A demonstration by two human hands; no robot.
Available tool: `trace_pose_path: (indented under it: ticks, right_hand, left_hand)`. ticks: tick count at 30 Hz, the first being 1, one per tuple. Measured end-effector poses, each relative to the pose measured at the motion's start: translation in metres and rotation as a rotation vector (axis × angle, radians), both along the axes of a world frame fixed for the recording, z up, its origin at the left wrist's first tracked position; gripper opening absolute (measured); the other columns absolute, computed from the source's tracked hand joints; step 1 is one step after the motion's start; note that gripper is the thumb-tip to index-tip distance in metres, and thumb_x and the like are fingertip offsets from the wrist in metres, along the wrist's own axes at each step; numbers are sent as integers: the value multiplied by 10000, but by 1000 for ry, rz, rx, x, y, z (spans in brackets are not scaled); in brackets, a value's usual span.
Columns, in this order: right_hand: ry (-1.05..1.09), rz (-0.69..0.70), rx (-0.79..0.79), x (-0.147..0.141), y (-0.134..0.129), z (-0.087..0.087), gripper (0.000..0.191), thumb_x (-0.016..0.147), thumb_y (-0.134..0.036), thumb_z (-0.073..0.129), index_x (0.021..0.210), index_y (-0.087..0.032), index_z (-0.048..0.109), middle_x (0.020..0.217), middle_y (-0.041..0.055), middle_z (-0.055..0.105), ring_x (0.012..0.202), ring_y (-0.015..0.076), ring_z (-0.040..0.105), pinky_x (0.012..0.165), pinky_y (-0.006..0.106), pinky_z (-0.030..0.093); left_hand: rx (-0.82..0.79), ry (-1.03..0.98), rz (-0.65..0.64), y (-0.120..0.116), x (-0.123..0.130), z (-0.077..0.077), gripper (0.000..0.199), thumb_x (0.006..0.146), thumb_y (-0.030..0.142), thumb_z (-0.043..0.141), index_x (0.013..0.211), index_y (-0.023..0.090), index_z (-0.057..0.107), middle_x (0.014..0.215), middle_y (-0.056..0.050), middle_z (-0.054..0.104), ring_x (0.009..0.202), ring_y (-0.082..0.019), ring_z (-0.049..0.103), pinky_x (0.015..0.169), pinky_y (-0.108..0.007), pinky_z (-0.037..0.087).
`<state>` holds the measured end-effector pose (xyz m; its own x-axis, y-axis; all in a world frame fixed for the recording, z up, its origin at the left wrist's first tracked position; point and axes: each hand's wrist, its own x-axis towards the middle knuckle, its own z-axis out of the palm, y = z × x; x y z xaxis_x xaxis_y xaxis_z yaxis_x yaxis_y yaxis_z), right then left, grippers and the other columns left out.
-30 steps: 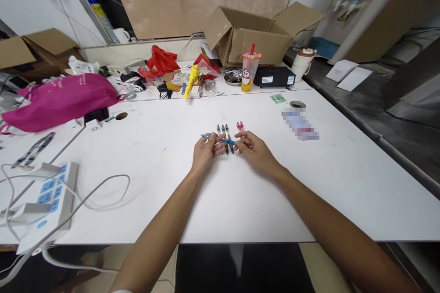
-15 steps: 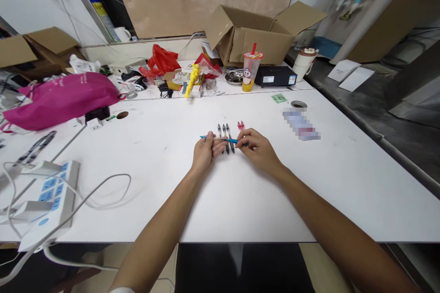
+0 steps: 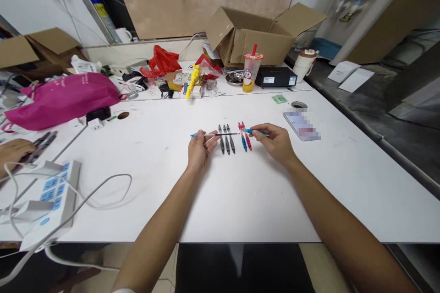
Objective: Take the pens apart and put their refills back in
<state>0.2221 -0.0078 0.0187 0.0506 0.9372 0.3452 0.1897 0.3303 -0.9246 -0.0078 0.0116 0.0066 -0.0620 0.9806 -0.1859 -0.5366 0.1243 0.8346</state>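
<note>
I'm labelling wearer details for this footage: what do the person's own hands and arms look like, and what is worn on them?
The left hand and right hand are bare, with no gloves, watch or rings visible. Both forearms are uncovered; a white edge, probably a sleeve, shows low on the left arm.

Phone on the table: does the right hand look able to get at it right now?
Probably yes: the phone lies close beside the right hand, with only bare table between. The hand pinches a blue pen piece, though, so its fingers would likely need freeing first.
</note>
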Motion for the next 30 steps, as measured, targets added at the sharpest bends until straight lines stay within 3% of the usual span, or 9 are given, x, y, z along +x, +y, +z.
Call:
trace_pose_path:
  ticks: [5, 9, 18, 22, 30]
  right_hand:
    - [93, 85, -75, -3, 4, -9, 286, 871, -470, 651, 998, -216, 628, 783, 12, 637, 670, 155, 581, 613, 305, 478]
    - [-47, 132, -142, -12, 0, -15, 310, 928, -486, 572, 1038, -215, 673, 678, -28, 515, 607, 140, 462, 577, 290, 392]
    - [-75, -11, -161, -23, -4, -18, 362, 812, -535, 722, 901, -188, 776, 707, 18, 629, 613, 142, 474, 559, 290, 372]
    - [-66, -39, -166, -22, -3, -18, 351, 791, -513, 747, 911, -187, 794, 702, 25, 638, 616, 139, 468, 549, 284, 364]
    - [-52, -67, -171, -15, -2, -8, 317, 766, -449, 775, 919, -172, 806, 582, -14, 554, 556, 117, 412, 524, 278, 328]
  left_hand:
    - [37, 5, -44, -2, 2, 2, 266, 965, 440, 599, 989, 200, 488, 1074, -126, 758, 900, -181, 767, 736, -250, 589]
    - [55, -8, -74, -4, 5, 1, 250, 964, 421, 607, 984, 205, 483, 1062, -108, 755, 863, -163, 768, 727, -238, 585]
    - [93, 11, -108, -6, 7, 1, 288, 918, 429, 671, 957, 210, 489, 1108, -80, 724, 850, -169, 769, 673, -222, 576]
    - [68, 54, -72, -6, 6, 2, 278, 916, 419, 675, 975, 194, 523, 1127, -101, 721, 909, -194, 767, 607, -202, 561]
    - [20, 93, 124, -3, -4, 8, 254, 955, 426, 617, 974, 178, 568, 1157, -127, 730, 1052, -215, 732, 569, -197, 556]
